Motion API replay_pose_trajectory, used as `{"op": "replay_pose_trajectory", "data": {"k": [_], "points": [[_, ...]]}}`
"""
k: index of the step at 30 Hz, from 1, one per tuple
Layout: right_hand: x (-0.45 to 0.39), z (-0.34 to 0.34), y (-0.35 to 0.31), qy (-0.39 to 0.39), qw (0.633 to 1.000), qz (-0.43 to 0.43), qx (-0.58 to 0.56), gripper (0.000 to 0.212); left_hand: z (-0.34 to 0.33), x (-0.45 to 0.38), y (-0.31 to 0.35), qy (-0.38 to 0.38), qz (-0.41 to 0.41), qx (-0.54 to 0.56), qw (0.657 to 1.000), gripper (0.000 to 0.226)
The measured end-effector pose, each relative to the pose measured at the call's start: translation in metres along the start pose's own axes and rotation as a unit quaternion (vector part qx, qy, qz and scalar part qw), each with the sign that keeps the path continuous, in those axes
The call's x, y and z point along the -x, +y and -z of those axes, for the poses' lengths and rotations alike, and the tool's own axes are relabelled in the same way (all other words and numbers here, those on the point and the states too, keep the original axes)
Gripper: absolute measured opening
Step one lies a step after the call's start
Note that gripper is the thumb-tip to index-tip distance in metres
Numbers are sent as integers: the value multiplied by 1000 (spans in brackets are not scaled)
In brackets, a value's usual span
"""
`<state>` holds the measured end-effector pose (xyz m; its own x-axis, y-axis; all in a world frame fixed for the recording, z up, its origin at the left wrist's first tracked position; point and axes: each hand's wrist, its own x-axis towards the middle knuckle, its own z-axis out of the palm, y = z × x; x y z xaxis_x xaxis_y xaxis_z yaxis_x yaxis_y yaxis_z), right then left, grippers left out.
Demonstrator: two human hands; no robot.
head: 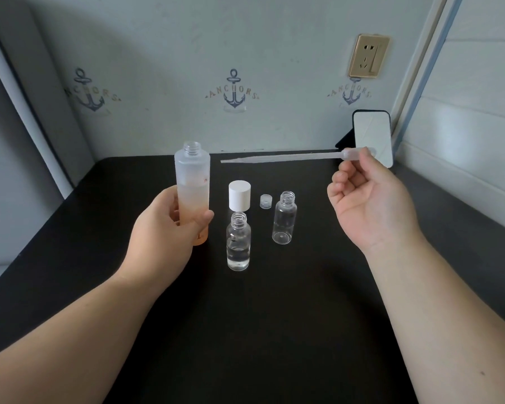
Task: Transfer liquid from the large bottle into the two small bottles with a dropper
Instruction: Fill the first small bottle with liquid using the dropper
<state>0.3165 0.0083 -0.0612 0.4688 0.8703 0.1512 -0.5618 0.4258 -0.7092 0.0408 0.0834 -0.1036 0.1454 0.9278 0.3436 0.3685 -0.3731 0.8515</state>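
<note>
While the left hand grips the large bottle upright at about nine o'clock of the bench, its fingers and thumb are curled round the lower, peach-tinted half; the bottle's threaded neck is uncapped, and its frosted body shows liquid up to roughly the middle. Over at two o'clock the right hand is raised above the bench, palm turned toward the camera, its fingers curled narrow and pinching the bulb end of the dropper; the dropper lies almost level in the air, its thin tip pointing toward the large bottle's neck but well apart from it (whether any liquid sits in the tube cannot be told). Between the two hands stand the small bottles, both open; the nearer small bottle holds clear liquid in its lower part, while the farther small bottle, at its two o'clock, looks empty. Just behind the nearer one stands a white cap; a small clear cap rests beside the farther one's neck. At the bench's far right edge a mirror leans against the wall; above it sits a gold socket.
</note>
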Motion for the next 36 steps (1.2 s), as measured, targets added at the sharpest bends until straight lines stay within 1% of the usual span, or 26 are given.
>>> {"op": "replay_pose_trajectory", "data": {"k": [2,4,11,23,28,31,36], "points": [[0,0,0,-5,1000,4,-13,26,0,3,4,-7,-24,17,1000,34],[0,0,-1,-7,1000,8,-26,26,0,4,6,-11,-38,23,999,39],[0,1,-2,-7,1000,15,-21,25,1,6,6,-18,-42,0,999,47],[-2,4,-4,-1,999,30,13,24,2,4,4,-5,-52,-20,998,51],[-1,3,-3,5,999,40,25,25,3,4,5,15,-73,-57,996,56],[-1,1,-4,7,999,44,30,24,3,3,4,19,-80,-76,994,51],[2,-1,-2,-21,997,41,65,24,1,3,-1,7,-95,-106,990,51]]}}
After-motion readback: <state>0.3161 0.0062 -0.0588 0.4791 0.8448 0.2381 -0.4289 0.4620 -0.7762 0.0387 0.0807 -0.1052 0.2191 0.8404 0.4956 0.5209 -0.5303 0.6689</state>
